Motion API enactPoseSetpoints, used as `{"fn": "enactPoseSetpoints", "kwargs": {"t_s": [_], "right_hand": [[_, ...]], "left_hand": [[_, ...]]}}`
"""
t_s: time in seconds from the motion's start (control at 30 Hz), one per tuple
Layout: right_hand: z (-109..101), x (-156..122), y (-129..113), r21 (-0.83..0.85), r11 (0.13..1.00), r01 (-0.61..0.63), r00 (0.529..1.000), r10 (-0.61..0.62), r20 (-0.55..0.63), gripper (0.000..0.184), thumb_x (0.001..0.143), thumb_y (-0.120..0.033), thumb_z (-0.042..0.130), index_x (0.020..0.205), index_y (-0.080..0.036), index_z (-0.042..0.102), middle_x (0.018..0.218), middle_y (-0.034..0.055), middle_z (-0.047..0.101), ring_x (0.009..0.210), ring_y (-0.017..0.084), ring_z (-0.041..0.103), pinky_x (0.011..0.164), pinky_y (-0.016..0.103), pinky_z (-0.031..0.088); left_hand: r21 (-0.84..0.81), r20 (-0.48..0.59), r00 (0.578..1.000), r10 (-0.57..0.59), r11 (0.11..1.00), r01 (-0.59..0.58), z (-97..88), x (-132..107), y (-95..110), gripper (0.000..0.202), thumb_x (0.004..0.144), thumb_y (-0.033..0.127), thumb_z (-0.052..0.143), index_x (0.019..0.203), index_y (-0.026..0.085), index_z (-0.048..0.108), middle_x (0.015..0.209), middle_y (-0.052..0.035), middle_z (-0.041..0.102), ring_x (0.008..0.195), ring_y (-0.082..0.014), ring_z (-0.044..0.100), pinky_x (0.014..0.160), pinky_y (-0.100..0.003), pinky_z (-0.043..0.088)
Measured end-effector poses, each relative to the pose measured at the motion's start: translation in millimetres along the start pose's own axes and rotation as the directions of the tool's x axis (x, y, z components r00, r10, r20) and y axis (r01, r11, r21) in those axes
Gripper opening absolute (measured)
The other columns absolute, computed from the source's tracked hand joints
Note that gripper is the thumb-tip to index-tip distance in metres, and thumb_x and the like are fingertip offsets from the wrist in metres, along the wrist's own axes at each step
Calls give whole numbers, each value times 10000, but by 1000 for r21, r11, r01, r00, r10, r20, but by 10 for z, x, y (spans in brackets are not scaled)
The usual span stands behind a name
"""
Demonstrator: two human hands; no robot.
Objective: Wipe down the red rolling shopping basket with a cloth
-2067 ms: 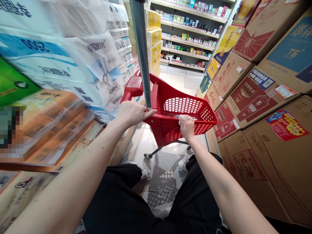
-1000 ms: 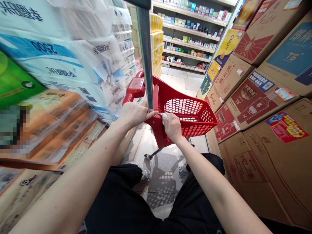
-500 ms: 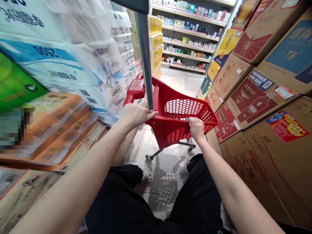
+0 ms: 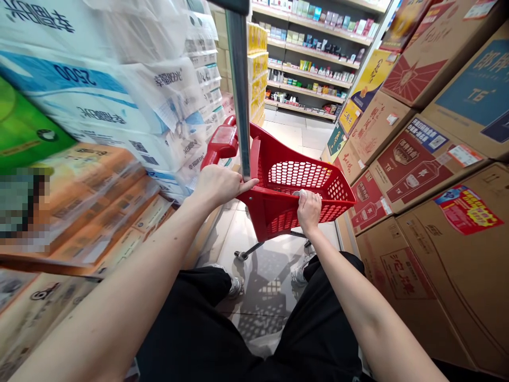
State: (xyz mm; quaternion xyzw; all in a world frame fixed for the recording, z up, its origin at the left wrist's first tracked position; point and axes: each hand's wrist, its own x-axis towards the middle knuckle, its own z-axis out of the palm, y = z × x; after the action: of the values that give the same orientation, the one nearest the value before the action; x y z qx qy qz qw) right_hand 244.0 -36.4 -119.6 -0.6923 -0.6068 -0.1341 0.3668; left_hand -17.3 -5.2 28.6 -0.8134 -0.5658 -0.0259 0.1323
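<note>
A red plastic shopping cart basket (image 4: 318, 175) stands on wheels in a narrow aisle in front of my knees. A grey metal pole (image 4: 239, 90) rises from its near left corner. My left hand (image 4: 218, 185) is closed round the base of that pole at the basket's rim. My right hand (image 4: 308, 208) presses a small white cloth (image 4: 302, 193) against the basket's near rim, fingers curled over it. The basket looks empty inside.
Wrapped packs of tissue paper (image 4: 99, 106) are stacked high on the left. Cardboard boxes (image 4: 429, 175) are piled along the right. The tiled floor (image 4: 294, 132) runs ahead to shelves of small goods (image 4: 310, 58).
My right hand with the cloth slid along the near rim: left toward the pole, then right, now back a little toward the middle. My left hand has stayed on the pole.
</note>
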Motion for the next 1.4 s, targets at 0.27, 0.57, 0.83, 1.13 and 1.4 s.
{"fn": "enactPoseSetpoints", "kwargs": {"t_s": [0.27,0.57,0.83,1.13,1.4], "right_hand": [[62,-25,-325,80,997,0,1000,2,-28,379,1016,-313,226,1068,-174,575,1045,101,629,1025,213,523,1047,426,276],[134,-25,-254,91,996,15,999,-11,-46,356,1004,-311,253,1079,-174,573,1041,118,625,1031,235,515,1023,425,302],[129,-46,-169,77,996,36,997,-31,-74,342,1002,-320,263,1088,-176,561,1045,114,623,1025,238,517,1015,430,309],[66,-52,-162,90,996,28,999,-25,-38,350,1000,-317,270,1079,-169,577,1025,121,631,1010,237,530,971,415,330],[14,90,-364,21,999,-44,999,43,10,408,1017,-339,234,952,-168,599,858,91,649,844,222,562,874,366,337]], "left_hand": [[-14,-17,1000,-7,1000,7,22,5,-34,809,874,716,171,895,178,775,750,-147,711,869,-277,658,678,-307,329],[8,-25,1000,-7,1000,7,26,20,-46,821,869,724,163,888,176,774,750,-148,714,839,-271,664,652,-306,317],[-13,-30,999,-18,1000,18,21,-7,22,794,875,704,195,909,162,775,781,-166,714,873,-291,659,685,-321,331],[-58,-55,998,2,998,-5,6,-71,41,801,876,700,196,884,152,780,751,-181,708,836,-299,656,657,-337,327],[-23,-31,1000,-5,1000,5,22,-12,11,804,875,705,190,877,154,776,760,-173,707,862,-298,660,668,-325,330]]}}
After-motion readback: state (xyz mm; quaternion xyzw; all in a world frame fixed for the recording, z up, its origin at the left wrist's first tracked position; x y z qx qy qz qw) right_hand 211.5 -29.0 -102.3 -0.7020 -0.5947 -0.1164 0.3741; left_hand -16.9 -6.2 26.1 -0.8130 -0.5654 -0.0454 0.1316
